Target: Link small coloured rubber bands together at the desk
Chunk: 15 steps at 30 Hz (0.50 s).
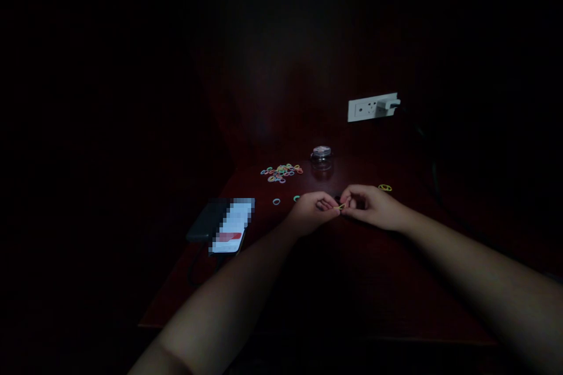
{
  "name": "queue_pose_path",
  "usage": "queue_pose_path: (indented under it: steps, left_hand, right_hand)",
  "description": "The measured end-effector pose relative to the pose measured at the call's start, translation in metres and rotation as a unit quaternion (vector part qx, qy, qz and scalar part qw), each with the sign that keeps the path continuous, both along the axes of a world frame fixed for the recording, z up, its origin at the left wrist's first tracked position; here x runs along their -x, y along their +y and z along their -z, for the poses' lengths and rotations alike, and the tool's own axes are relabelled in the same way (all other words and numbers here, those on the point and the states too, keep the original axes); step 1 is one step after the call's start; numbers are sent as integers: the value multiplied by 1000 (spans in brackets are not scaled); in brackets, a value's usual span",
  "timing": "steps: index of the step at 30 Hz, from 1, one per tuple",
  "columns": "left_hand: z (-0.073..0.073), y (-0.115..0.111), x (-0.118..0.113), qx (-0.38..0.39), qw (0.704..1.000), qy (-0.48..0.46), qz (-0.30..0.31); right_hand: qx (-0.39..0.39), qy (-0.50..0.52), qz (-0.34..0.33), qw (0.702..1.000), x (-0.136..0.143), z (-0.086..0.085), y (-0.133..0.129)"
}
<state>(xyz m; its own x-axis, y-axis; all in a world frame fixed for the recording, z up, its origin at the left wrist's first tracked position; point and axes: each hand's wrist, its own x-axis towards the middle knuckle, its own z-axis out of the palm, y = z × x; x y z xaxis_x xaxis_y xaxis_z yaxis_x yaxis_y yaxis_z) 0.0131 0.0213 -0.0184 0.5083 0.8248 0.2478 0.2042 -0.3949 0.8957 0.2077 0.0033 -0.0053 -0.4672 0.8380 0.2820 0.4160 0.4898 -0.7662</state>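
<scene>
On the dark red wooden bench (pixel 308 281), a lit smartphone (pixel 233 227) is seen at nine o'clock from the hands, a dark flat slab (pixel 204 224) beside it. A thin yellow elastic band (pixel 339 207) is pinched between the fingertips of the left hand (pixel 311 211) and right hand (pixel 372 206). Yellow loops (pixel 385 188) are seen at two o'clock, a multicoloured pile of small bands (pixel 281 173) at ten, and a clear lidded jar (pixel 322 159) at eleven. A white wall socket (pixel 373 107) is mounted beyond, at one.
</scene>
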Motion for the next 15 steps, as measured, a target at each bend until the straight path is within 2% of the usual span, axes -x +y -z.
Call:
queue_pose_path:
  steps: [15]
  left_hand:
    - [-1,-2,1,-1,1000,12,-4]
  right_hand:
    - [8,-21,4,1000,3,-3,-2]
